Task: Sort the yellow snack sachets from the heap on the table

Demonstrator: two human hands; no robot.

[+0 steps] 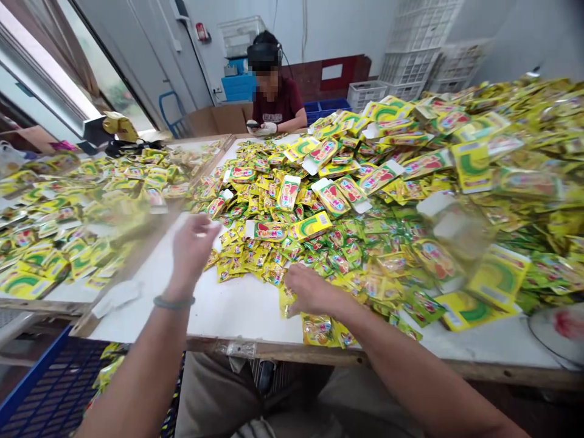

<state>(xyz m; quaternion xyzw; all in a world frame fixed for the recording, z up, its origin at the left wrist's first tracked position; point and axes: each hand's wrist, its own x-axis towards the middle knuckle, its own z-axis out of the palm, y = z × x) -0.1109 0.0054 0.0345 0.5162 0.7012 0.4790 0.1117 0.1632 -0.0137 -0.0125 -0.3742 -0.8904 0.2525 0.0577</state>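
My left hand (194, 249), a band on its wrist, hovers over the white tabletop (171, 267) with its fingers curled together. A bit of white shows by its fingertips, but what they hold is unclear. At the near edge of the pile, my right hand (312, 289) has its fingers bent down round a yellow sachet (287, 302). Small yellow and green sachets (340, 261) lie heaped before it. Among them are flat yellow-green cartons, including an open-flapped carton (269, 231) and another carton (311, 225) beside it.
A large heap of cartons (497, 277) and sachets covers the right side. More cartons (86, 258) lie beyond a wooden divider (137, 255) on the left. A blue crate (41, 377) stands below the table. Across it sits a person (279, 109) holding a phone. White crates (406, 67) are stacked behind.
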